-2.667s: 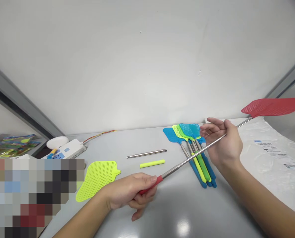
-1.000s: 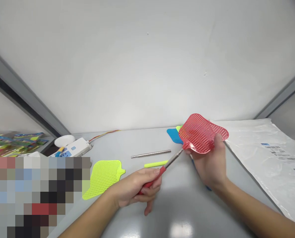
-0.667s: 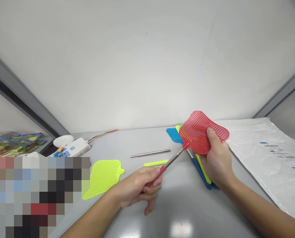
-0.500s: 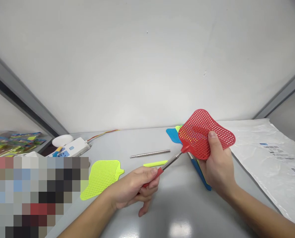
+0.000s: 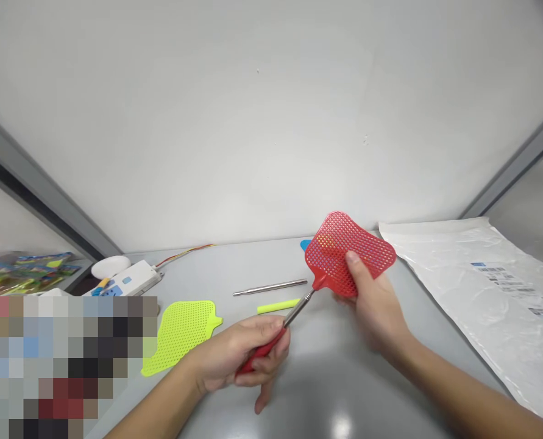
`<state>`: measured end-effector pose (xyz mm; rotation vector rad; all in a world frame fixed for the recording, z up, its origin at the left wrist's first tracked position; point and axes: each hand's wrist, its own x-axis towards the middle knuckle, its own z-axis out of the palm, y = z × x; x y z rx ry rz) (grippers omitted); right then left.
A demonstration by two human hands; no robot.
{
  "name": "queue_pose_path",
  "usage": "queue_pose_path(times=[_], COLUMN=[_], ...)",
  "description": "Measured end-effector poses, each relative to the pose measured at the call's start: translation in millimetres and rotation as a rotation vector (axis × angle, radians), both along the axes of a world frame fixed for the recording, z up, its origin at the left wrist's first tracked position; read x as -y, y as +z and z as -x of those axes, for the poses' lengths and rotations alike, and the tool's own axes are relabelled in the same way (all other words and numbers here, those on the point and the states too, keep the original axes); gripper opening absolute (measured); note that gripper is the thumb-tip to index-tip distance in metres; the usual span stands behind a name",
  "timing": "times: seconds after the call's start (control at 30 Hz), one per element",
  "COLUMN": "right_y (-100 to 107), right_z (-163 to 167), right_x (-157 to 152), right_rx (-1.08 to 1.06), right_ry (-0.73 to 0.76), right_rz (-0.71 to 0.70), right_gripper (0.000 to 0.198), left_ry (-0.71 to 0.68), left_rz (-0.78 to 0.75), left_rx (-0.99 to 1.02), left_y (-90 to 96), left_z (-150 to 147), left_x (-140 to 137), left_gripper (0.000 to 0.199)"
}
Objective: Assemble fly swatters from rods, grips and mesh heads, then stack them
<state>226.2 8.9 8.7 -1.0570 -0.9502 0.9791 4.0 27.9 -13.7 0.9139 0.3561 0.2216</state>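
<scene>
A red fly swatter point(image 5: 330, 244) with a perforated head and a short metal rod is held above the table. My left hand point(image 5: 253, 350) wraps round its red handle. My right hand point(image 5: 376, 305) grips the right side of the swatter head, thumb on top and fingers behind. Below it on the table lie a thin metal rod point(image 5: 270, 287) and a yellow-green handle tube point(image 5: 278, 306). To the left is a loose yellow-green swatter head point(image 5: 186, 332). A blue swatter head point(image 5: 305, 244) peeks out behind the red one, mostly hidden.
A white plastic mailing bag point(image 5: 463, 292) with printed labels covers the right side of the grey table point(image 5: 317, 378). At the left stand a white power strip point(image 5: 134, 277) and a white oval object point(image 5: 111, 267). Colourful packets point(image 5: 28, 271) lie farther left. A pale wall rises behind.
Both hands have moved the red swatter slightly left, its head also a little lower, and it now covers more of the blue swatter. The view has shifted slightly.
</scene>
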Motion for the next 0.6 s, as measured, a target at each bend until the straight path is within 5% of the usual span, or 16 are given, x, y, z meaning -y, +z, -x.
queue_pose_path(times=[0.13,0.23,0.6], right_y=[-8.7,-14.1,-11.2], right_z=[18.0,31.2,30.4], right_x=[15.5,28.6,28.0], right_rx=[0.223,0.255,0.284], right_ry=[0.404,0.565,0.433], right_rz=[0.009,0.010,0.040], right_gripper=[0.029,0.031,0.022], left_ry=[0.143,0.250,0.224], left_rz=[-0.006,-0.018,-0.059], left_rx=[0.127,0.179,0.106], left_y=[-4.7,-10.7,-8.4], left_z=[-8.2,-14.1,-22.6], left_x=[5.0,10.0,20.1], left_gripper=[0.037,0.033,0.030])
